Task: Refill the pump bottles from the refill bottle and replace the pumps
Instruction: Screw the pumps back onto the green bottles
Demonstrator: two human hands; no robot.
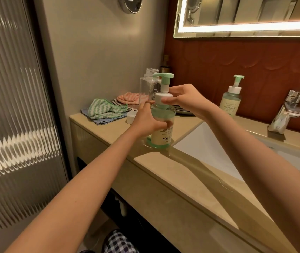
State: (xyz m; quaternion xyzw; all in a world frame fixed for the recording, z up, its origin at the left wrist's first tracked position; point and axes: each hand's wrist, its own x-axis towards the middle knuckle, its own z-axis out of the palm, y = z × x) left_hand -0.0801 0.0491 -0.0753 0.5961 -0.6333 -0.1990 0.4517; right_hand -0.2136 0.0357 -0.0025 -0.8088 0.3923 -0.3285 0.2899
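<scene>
A clear pump bottle [162, 136] with pale green liquid and a cream label stands on the beige counter [109, 132] by the sink's left corner. My left hand [145, 119] is wrapped around its body. My right hand [180, 98] pinches the white collar of its green pump [163, 79], which sits on the bottle's neck. Behind it stands a clear refill bottle [148, 88], uncapped and nearly empty. A white cap [131, 116] lies on the counter beside my left hand. A second pump bottle [231, 99] with its pump on stands further right, by the wall.
Folded cloths, green-striped [105, 109] and pink [129, 97], lie at the counter's back left. A chrome tap [289, 110] stands at the right above the white basin [200, 143]. A lit mirror hangs above. A ribbed glass door is at the left.
</scene>
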